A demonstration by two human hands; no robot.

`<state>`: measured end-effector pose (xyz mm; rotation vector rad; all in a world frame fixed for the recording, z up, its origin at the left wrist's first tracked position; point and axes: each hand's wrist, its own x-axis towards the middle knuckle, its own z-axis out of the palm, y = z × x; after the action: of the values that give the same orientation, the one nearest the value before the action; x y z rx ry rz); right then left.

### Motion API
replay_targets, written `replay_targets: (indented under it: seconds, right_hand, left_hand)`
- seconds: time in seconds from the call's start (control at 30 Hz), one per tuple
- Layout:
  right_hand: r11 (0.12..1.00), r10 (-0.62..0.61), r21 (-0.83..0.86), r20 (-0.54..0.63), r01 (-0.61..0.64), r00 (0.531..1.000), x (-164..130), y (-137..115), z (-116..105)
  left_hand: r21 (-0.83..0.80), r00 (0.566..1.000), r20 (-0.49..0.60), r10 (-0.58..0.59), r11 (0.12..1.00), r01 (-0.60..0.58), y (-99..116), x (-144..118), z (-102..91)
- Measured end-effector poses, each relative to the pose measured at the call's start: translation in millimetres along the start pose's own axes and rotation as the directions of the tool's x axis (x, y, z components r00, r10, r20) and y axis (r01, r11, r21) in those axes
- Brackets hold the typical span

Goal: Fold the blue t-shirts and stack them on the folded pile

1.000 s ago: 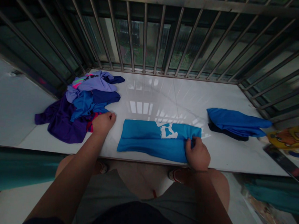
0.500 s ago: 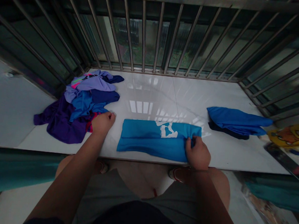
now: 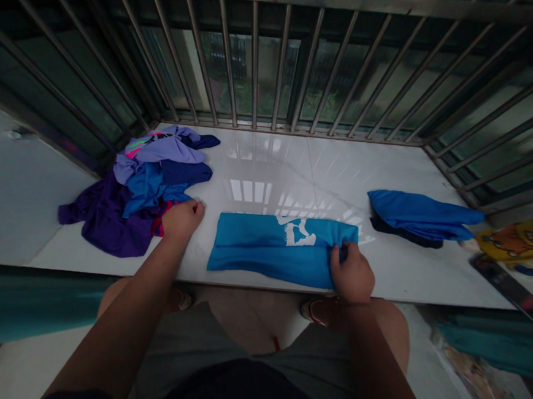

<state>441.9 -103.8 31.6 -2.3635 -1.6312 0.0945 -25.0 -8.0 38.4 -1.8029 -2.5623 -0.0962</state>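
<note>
A blue shirt (image 3: 262, 248) with a white print lies folded into a long strip near the ledge's front edge. My right hand (image 3: 353, 274) is at its right end, thumb and fingers closed on the fabric. To the left of the strip, and apart from it, my left hand (image 3: 182, 219) rests as a loose fist with nothing visible in it. That fist sits against the right side of a rumpled clothes pile (image 3: 118, 212) in purple, blue and lilac, where a bit of red cloth (image 3: 159, 220) shows by the wrist.
Folded blue clothing (image 3: 422, 213) lies on a dark piece (image 3: 406, 233) to the right. Beyond it are a yellow printed item (image 3: 517, 241) and a dark flat object (image 3: 511, 286). Metal bars (image 3: 281, 71) enclose the white tiled ledge (image 3: 269, 163). My knees are below its front edge.
Both hands and the shirt stay in place. Only the camera view has shifted very slightly.
</note>
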Motion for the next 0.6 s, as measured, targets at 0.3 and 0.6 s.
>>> replay_targets:
  seconds: [0.3, 0.6]
  right_hand:
    - [1.0, 0.008, 0.005, 0.013, -0.008, 1.0, 0, -1, -1]
    - [1.0, -0.006, 0.014, -0.005, 0.006, 1.0, 1, 3, 2]
  left_hand:
    - [-0.006, 1.0, 0.009, -0.012, 1.0, 0.012, 2, -1, -3.0]
    - [-0.136, 0.945, -0.07, 0.32, 0.935, -0.327, 1, -11, 1.3]
